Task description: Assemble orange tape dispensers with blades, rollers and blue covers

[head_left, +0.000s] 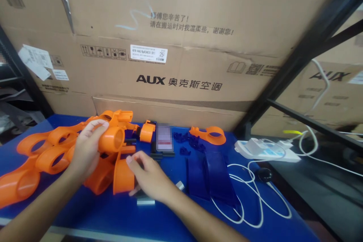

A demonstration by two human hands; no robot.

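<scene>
My left hand [88,147] is closed round an orange plastic ring piece [112,140], its open end facing right, and lifts it above other orange parts. My right hand [149,174] is beside a second orange ring [124,177], with the thumb overlapping that ring's right edge. Its fingers are curled together; what lies between them, if anything, is hidden. To the left, several more orange ring parts [21,185] lie in a heap. Below my right hand is a small grey-white block [146,201], partly covered by it.
Dark blue flat pieces [219,177] and small dark blue clips [195,143] lie right of centre, near an orange ring with an arm [214,136]. A phone-like rectangle [164,138] stands behind. White cables [259,204] run from a power strip [269,153]. A large cardboard box [181,56] walls the back.
</scene>
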